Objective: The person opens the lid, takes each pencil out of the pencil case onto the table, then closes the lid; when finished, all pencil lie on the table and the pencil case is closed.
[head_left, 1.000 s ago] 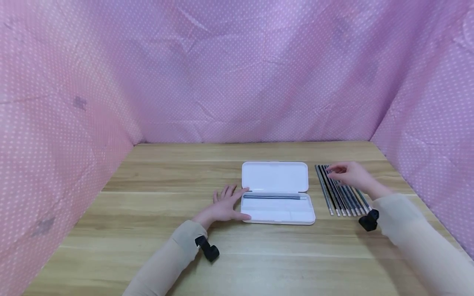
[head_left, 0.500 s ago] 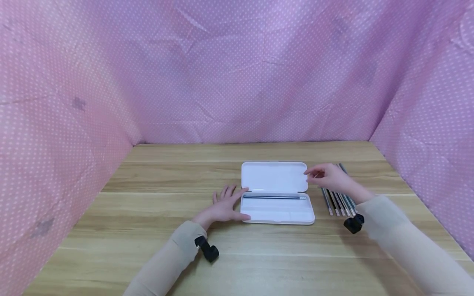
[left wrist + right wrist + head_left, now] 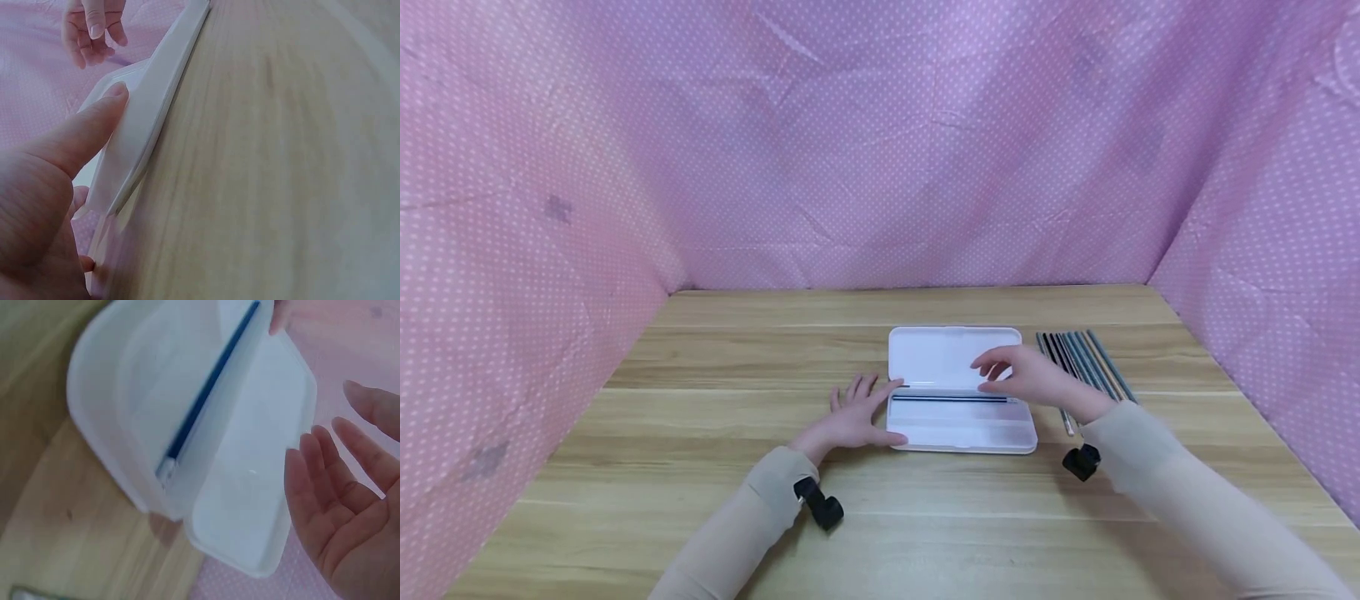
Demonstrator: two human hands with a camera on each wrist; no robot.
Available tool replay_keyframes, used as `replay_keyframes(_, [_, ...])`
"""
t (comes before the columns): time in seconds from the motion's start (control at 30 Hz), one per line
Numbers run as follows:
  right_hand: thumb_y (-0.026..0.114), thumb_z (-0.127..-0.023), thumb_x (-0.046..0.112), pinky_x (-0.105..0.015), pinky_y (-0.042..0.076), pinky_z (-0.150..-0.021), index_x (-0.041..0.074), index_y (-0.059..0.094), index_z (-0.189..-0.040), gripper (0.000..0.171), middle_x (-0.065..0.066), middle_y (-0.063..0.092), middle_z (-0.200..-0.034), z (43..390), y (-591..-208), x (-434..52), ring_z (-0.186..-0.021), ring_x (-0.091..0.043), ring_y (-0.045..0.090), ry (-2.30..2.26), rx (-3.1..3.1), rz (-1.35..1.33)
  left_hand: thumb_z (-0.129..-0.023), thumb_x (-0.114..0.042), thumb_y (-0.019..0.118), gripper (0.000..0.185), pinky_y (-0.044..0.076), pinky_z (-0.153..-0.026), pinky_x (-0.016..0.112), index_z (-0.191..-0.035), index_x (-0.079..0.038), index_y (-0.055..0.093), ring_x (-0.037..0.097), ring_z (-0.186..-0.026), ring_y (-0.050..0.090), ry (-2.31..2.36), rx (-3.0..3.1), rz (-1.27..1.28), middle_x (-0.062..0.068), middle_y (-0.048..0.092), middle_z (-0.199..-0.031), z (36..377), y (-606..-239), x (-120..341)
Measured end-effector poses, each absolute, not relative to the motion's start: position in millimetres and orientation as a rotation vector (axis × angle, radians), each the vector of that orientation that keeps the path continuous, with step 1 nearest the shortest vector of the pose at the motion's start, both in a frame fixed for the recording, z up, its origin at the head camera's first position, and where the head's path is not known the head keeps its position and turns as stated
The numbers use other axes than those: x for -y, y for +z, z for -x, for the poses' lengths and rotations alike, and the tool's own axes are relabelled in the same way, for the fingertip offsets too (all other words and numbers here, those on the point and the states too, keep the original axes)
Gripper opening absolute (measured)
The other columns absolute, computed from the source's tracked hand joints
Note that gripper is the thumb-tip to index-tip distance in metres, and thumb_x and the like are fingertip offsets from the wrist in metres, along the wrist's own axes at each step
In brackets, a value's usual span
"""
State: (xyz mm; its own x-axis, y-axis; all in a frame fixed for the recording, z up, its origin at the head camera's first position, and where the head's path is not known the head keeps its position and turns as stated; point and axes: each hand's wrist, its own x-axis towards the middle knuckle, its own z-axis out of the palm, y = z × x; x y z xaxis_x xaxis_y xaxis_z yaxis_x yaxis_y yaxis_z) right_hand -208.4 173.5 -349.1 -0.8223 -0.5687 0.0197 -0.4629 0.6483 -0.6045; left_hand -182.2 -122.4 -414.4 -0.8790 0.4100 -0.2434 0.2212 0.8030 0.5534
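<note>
1. the white pencil case [image 3: 958, 392] lay open on the wooden table [image 3: 715, 500], a little right of the middle, its lid [image 3: 953, 357] folded back flat toward the pink dotted cloth [image 3: 880, 142].
2. a single dark pencil [image 3: 951, 399] lay lengthwise in the tray of the case, close to the hinge; the right wrist view showed it as a blue shaft with a pale end [image 3: 209, 387].
3. the left hand [image 3: 853, 417] rested flat on the table at the case's left end, fingers spread and straight, its thumb [image 3: 87, 125] pressed against the edge of the case; it was a wide, loose grip that held nothing.
4. the right hand [image 3: 1030, 377] hovered above the right part of the open case, over the hinge line, with fingers relaxed and slightly bent; the right wrist view showed an open palm [image 3: 350, 506] with nothing in it.
5. a row of dark pencils [image 3: 1078, 358] lay side by side on the table just right of the case, partly hidden behind the right hand and its sleeve [image 3: 1180, 492].
</note>
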Motion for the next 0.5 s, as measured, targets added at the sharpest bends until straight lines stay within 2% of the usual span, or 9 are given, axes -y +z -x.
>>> replay_keyframes(0.2, [0.070, -0.081, 0.011, -0.033, 0.055, -0.076, 0.000, 0.064, -0.110, 0.031, -0.014, 0.066, -0.102, 201.5, -359.3, -158.2, -0.092, -0.024, 0.063, -0.918, -2.670, 0.933, -0.073, -0.059, 0.068, 0.089, -0.013, -0.105, 0.065, -0.146, -0.041, 0.020, 0.037, -0.143, -0.008, 0.746, -2.635, -0.474, 0.012, 0.006, -0.157, 182.9, -413.9, 122.2])
replay_keyframes(0.5, [0.069, -0.083, 0.013, -0.038, 0.052, -0.084, 0.005, 0.064, -0.111, 0.030, -0.008, 0.067, -0.107, 197.1, -365.2, -144.7, -0.096, -0.021, 0.061, -0.801, -2.662, 0.899, -0.073, -0.059, 0.068, 0.089, -0.011, -0.105, 0.066, -0.146, -0.040, 0.020, 0.038, -0.143, -0.006, 0.733, -2.643, -0.479, 0.013, 0.007, -0.157, 183.4, -413.8, 122.6])
